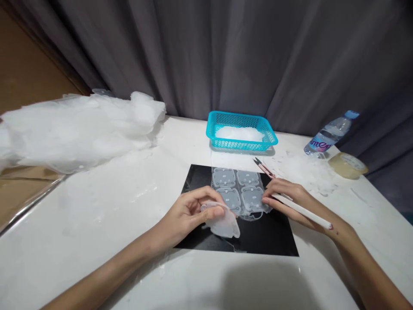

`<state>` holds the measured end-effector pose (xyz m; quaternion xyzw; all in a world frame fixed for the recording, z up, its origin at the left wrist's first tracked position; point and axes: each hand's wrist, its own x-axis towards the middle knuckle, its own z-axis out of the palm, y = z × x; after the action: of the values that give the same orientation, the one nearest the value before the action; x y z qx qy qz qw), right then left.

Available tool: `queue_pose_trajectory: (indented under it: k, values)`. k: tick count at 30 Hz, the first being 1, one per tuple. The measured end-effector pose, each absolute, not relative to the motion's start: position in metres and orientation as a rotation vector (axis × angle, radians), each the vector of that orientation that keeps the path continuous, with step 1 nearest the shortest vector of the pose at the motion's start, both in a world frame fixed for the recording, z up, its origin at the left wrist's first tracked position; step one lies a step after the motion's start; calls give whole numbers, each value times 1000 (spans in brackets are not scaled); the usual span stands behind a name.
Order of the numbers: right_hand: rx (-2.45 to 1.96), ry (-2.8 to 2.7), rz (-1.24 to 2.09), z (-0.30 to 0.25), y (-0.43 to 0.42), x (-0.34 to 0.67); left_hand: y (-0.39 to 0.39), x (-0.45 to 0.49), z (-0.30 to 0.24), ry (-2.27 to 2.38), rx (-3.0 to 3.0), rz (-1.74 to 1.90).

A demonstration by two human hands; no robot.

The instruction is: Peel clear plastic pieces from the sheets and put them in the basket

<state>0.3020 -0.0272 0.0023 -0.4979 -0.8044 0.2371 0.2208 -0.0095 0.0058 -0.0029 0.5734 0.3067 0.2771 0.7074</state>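
Note:
My left hand (196, 211) is closed, with thumb and fingers pinching a thin, translucent white plastic piece (222, 221) over a black mat (261, 237). Under my right hand (287, 196) lies the right edge of a clear sheet of rounded-square plastic pieces (253, 198) on that mat. A slim white stick (306, 211), reddish at its near end, is tucked between my right fingers and points back along the wrist. Its front end is hidden by the hand. Just beyond my right fingers are pink-handled snips (266, 168) with dark tips.
A turquoise basket (240, 147) holding white pieces stands at the back. To the left is a large heap of white sheets (84, 129). At the right are a water bottle (332, 134), a tape roll (348, 165) and white scraps (312, 172). A grey curtain (193, 51) hangs behind.

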Motion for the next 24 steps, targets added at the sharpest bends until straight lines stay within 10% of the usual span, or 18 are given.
queue_pose_trajectory:
  k: [16, 24]
  values:
    - [-1242, -2546, 271, -14, -44, 256, 182, 63, 38, 1019, 2302, 1011]
    - [-1117, -2465, 848, 23, -59, 269, 65, 26, -12, 710, 2571, 513]
